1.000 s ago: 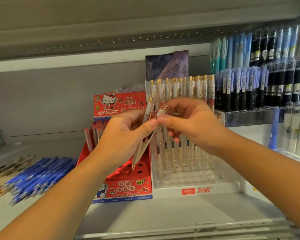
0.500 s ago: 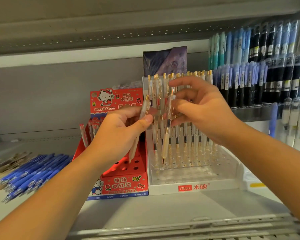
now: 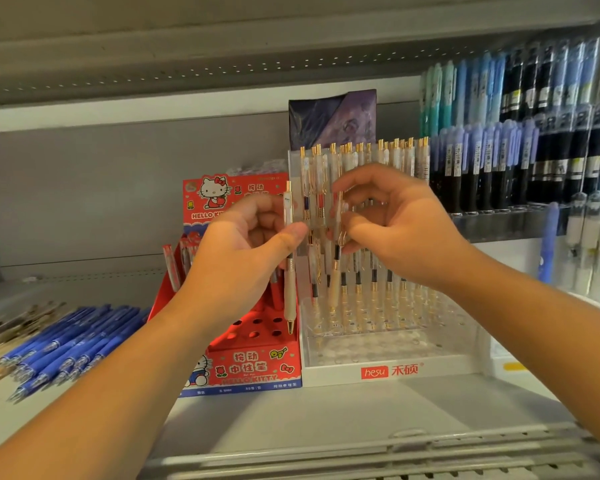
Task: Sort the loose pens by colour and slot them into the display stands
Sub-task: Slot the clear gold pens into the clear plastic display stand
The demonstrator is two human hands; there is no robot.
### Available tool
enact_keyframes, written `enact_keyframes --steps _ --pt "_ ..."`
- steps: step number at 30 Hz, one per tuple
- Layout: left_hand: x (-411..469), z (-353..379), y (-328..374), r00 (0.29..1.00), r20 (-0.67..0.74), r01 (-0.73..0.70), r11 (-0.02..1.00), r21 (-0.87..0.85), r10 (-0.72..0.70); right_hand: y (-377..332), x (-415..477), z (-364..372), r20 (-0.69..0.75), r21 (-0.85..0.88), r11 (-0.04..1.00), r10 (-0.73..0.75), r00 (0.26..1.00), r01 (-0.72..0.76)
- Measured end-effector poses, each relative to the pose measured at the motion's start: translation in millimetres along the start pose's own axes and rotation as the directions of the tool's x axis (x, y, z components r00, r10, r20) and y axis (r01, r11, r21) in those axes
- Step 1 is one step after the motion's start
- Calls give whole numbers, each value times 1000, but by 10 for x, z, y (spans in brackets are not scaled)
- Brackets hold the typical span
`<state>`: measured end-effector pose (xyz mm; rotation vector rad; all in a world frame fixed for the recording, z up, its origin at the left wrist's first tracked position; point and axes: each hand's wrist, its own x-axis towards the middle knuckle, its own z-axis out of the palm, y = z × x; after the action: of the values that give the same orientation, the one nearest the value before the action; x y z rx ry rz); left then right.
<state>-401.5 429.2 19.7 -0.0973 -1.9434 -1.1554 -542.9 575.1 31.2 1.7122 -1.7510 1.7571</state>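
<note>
Head view, centre frame: both hands were busy at the stands. The left hand (image 3: 246, 244) pinched a white pen (image 3: 289, 296) between thumb and fingers, gripping the upper barrel, gold cap up and tip down. Most of the barrel hung below the grip, in front of the red stand (image 3: 257, 365). I'd say it was parked upright so it was ready to drop in next.

Just right of it, the right hand (image 3: 395, 223) pinched a second white pen (image 3: 335, 282) near its clip, tip pointing down among the pens stood in the clear stand (image 3: 388, 355). It was held high, likely to steer the tip into a free hole. Whether that tip had seated, I couldn't tell.

Down in the lower left, loose blue pens (image 3: 70, 334) lay on the shelf (image 3: 326, 410), well apart from both hands and awaiting sorting.
</note>
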Motion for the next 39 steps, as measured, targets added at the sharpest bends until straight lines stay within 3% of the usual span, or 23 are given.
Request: enact_keyframes --steps 5,10,25,27,29,31,36,39 --pt "0 15 5 999 35 4 1000 -9 -4 9 -19 32 53 -77 996 42 998 -38" --pt "-2 12 5 998 59 30 1000 -2 -30 -9 -53 57 134 -278 960 42 990 -4" --pt "-41 34 62 990 125 79 993 -85 -68 -131 -54 35 124 -502 864 50 991 19" --pt "-45 31 72 987 141 91 989 -115 -74 -155 -52 29 90 -431 902 16 996 25" --pt "-53 26 88 981 177 111 980 -164 -82 -178 -51 23 96 -187 982 -11 995 29" --pt "-59 27 102 975 207 118 972 -201 -76 -197 -65 29 152 27 1000 3 988 -7" --pt "-62 46 95 966 249 132 955 -265 -64 -143 -42 54 184 177 982 34 982 -67" --pt "-63 44 75 972 236 47 981 -187 -1 -152 -24 14 138 268 960 42 990 -78"
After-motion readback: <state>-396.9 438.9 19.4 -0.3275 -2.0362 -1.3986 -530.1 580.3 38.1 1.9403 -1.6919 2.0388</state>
